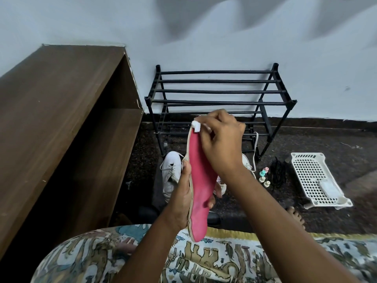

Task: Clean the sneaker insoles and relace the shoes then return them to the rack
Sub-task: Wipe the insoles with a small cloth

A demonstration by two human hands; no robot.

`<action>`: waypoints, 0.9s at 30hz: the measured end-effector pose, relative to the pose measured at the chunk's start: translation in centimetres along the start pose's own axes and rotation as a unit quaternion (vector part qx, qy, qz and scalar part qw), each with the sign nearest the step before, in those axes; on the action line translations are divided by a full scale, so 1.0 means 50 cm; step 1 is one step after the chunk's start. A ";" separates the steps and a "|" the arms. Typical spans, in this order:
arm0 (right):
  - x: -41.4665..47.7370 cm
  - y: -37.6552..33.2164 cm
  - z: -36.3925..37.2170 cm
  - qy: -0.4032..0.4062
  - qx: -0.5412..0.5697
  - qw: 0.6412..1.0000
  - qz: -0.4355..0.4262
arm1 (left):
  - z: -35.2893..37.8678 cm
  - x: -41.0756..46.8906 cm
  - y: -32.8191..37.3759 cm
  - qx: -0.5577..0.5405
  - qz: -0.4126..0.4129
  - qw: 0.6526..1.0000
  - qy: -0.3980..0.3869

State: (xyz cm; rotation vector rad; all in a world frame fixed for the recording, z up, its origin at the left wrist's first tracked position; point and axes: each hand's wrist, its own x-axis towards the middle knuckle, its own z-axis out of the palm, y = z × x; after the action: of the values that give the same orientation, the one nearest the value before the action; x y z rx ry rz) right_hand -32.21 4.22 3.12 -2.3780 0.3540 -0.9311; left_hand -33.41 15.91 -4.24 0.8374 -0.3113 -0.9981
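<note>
My left hand (182, 198) grips a pink insole (201, 180) with a cream edge, holding it upright in front of me. My right hand (221, 139) pinches a small white wipe (196, 126) and presses it on the insole's top end. A white sneaker (171, 173) with loose laces lies on the dark floor behind the insole. A second white sneaker (246, 162) is mostly hidden behind my right wrist. The black metal shoe rack (218, 102) stands against the wall with nothing on its bars.
A brown wooden shelf unit (61, 123) fills the left side. On the floor at the right lie a white perforated plastic tray (315, 178), black laces (277, 174) and three small pastel bottles (264, 176). A patterned cloth (204, 258) covers my lap. A bare foot (295, 216) shows right.
</note>
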 end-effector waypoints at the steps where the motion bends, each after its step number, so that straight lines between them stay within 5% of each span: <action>1: 0.001 0.002 -0.001 0.002 -0.001 1.000 0.014 | -0.001 -0.001 -0.001 0.004 -0.010 1.000 -0.005; 7: -0.028 0.015 -0.013 -0.036 -0.028 0.995 0.087 | 0.013 -0.007 0.000 -0.030 -0.021 0.999 0.020; 14: -0.116 0.003 -0.016 -0.080 -0.064 0.992 0.072 | 0.025 -0.007 -0.011 -0.134 0.000 0.990 0.054; 22: -0.243 -0.020 -0.010 -0.102 0.044 0.994 0.020 | -0.010 -0.012 0.009 -0.123 -0.072 0.988 0.061; 27: -0.317 -0.012 -0.021 -0.099 0.082 0.992 -0.002 | -0.040 -0.001 0.027 -0.158 -0.037 0.976 0.146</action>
State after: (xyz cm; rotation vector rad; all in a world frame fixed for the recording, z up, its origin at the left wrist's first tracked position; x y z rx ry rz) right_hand -44.39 11.06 -4.50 -2.2950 0.1877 -0.6903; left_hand -31.46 17.25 -4.55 0.6947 0.1301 -0.9466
